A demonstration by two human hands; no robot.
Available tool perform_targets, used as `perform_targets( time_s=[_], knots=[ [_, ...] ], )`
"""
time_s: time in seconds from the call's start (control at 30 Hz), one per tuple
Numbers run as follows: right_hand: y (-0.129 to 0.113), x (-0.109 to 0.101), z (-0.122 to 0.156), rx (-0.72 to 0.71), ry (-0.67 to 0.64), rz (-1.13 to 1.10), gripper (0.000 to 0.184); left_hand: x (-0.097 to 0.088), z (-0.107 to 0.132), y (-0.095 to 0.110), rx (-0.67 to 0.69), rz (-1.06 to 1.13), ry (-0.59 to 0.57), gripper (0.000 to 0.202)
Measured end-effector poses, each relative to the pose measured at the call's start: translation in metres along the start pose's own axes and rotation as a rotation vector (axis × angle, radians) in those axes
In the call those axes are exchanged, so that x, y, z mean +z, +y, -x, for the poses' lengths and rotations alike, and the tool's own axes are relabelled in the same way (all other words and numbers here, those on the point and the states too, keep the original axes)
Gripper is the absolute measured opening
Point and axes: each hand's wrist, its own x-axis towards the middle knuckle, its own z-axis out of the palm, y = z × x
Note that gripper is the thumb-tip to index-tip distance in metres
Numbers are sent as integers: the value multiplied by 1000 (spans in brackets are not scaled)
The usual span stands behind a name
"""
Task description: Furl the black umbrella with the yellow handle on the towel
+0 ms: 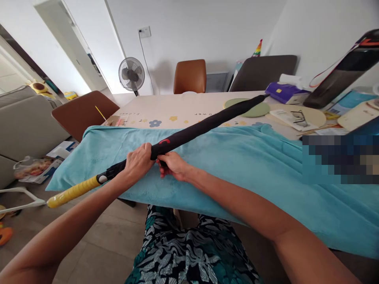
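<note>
A long folded black umbrella (204,125) slants across the view, its yellow handle (74,192) at the lower left and its tip at the upper right. A small red mark shows on the cloth near its middle. My left hand (139,161) is wrapped round the umbrella above the handle. Just to the right, my right hand (173,165) pinches the underside of the umbrella's cloth; what exactly lies between its fingertips is hidden. Beneath both hands a light blue blanket (237,165) covers the near part of the table.
Behind the blanket the table (133,106) has printed flowers. At right stand a purple tissue box (284,92), eyeglasses (299,117), a green placemat (257,109) and a dark bottle (340,75). Chairs (189,77) and a fan (132,74) are beyond. A blurred patch covers the right edge.
</note>
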Motion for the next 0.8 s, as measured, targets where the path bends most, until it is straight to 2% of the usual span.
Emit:
perform_targets(
  time_s=[0.13,0.37,0.53,0.7,0.8],
  knots=[
    [-1,-6,-5,8,-22,5,19,10,-3,2,37,-67,72,21],
    [1,-11,-3,26,-20,113,16,21,-4,3,64,-109,85,22],
    [-1,-9,-1,35,8,107,21,24,-1,4,111,-159,95,21],
    [4,-7,-6,-12,35,86,19,15,4,-5,202,-32,-33,28],
    [8,-8,-6,-19,29,108,19,4,-3,-22,263,178,-201,35]
  ],
)
